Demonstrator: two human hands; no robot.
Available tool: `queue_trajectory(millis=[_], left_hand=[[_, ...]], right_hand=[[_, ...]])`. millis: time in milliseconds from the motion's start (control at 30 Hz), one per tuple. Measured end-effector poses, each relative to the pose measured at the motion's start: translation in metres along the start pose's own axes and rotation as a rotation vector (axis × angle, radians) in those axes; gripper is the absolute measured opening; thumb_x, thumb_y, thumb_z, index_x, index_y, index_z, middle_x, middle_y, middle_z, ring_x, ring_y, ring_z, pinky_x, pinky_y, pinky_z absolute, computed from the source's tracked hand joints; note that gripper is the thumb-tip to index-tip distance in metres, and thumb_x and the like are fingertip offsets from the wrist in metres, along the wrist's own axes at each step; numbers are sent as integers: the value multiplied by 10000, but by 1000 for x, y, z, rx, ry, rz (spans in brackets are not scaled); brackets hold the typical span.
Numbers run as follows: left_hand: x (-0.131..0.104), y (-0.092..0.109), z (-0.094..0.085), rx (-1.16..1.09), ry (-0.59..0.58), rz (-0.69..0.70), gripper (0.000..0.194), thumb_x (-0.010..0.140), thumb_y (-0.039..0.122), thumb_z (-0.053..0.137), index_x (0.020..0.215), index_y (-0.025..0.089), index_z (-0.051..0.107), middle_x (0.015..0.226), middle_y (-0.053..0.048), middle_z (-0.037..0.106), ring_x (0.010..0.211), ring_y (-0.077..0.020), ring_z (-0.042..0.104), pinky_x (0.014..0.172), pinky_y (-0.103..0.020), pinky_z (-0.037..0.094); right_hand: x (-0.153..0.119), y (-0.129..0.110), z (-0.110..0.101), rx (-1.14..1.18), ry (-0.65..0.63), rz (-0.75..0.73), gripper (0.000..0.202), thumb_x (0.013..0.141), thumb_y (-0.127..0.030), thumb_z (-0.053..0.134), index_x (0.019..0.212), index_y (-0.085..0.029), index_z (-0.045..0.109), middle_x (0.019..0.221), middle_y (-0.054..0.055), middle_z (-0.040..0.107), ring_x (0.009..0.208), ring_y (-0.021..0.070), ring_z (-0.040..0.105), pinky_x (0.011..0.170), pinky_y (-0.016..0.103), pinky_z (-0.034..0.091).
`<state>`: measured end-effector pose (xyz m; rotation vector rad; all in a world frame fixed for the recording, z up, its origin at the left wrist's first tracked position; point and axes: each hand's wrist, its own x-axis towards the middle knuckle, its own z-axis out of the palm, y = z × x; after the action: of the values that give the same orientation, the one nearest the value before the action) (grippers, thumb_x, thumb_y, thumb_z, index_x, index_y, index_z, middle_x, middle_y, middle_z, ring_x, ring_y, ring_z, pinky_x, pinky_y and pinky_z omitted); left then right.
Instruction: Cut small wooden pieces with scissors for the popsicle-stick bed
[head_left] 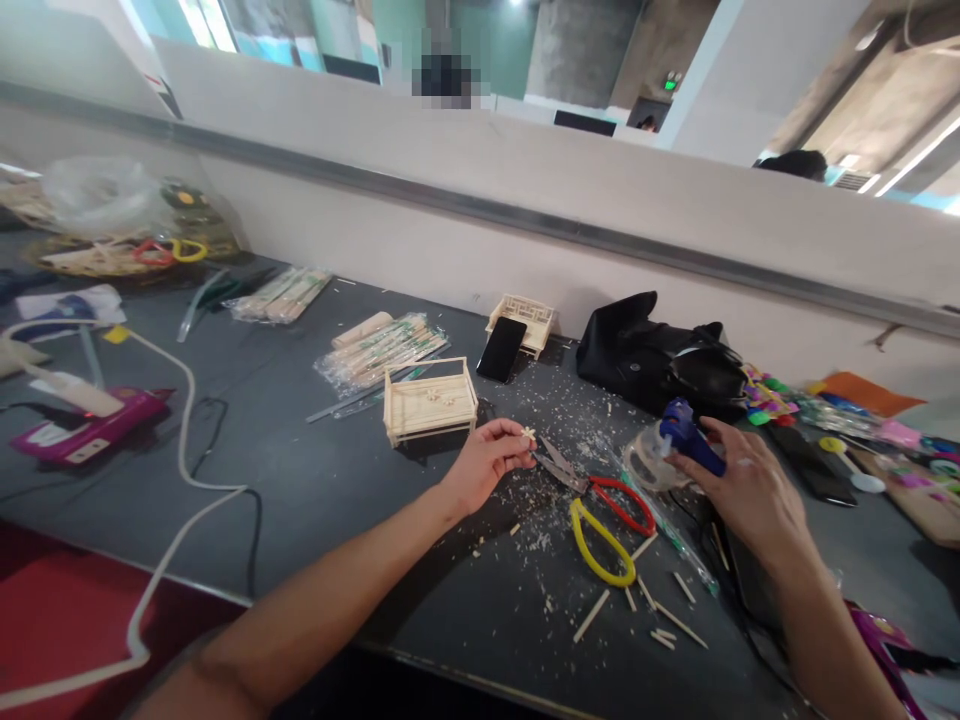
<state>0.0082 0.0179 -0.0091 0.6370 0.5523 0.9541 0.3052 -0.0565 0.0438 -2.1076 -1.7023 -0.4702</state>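
My left hand (pixel 491 460) pinches a tiny pale wooden piece (pixel 529 436), star-like in outline, between thumb and fingertips. On the right, my right hand (pixel 754 490) is closed around a blue hot glue gun (pixel 694 442), beside a clear plastic container (pixel 646 458). Whether the glue gun touches the container I cannot tell. Between my hands lie scissors (pixel 585 488) with one red and one yellow handle, blades spread toward my left hand. A small bamboo-stick frame (pixel 431 405) like a miniature bed stands left of that hand, with little pieces on it.
A black phone (pixel 502 349) leans by a miniature bench (pixel 531 318). Bagged sticks (pixel 382 352) and a black bag (pixel 652 350) lie toward the wall. Cut sticks (pixel 592 615) and shavings litter the front. A white cable (pixel 187 400) runs from a purple power strip (pixel 94 430).
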Motion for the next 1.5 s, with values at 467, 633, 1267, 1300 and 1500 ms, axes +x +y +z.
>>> queue_trajectory(millis=[467,633,1267,1300,1500], left_hand=[[-1,-3,2,87,39,2,318,495,239,890,667,154,636,644,1,705,532,-100,619,593,-242,526],[-4,-5,4,172,-8,11,316,513,259,885,673,154,635,665,-4,717,557,-114,638,610,-260,519],[-7,-3,6,111,-3,-19,331,491,258,887,651,160,614,666,10,699,530,-99,607,595,-260,510],[-7,-4,6,123,-8,-17,326,500,261,883,655,160,615,670,9,696,538,-100,606,599,-261,508],[-14,-11,9,271,-42,39,286,557,280,861,681,154,636,661,15,659,583,-100,583,637,-262,490]], right_hand=[[-72,-83,-31,217,162,-282,249,953,-399,511,1110,-250,633,934,76,724,802,218,674,772,355,553],[-81,-86,26,108,-74,-262,384,905,-269,452,1259,-207,587,1052,125,722,967,289,673,857,447,551],[-62,-72,31,791,-552,220,473,669,-325,605,1121,-185,608,685,1,692,624,214,685,611,335,567],[-60,-78,29,893,-551,272,432,678,-363,633,1075,-193,606,612,-27,648,548,194,649,528,302,539],[-60,-113,27,1167,-348,369,515,772,-531,651,1157,-208,538,570,-81,528,399,120,482,374,247,433]])
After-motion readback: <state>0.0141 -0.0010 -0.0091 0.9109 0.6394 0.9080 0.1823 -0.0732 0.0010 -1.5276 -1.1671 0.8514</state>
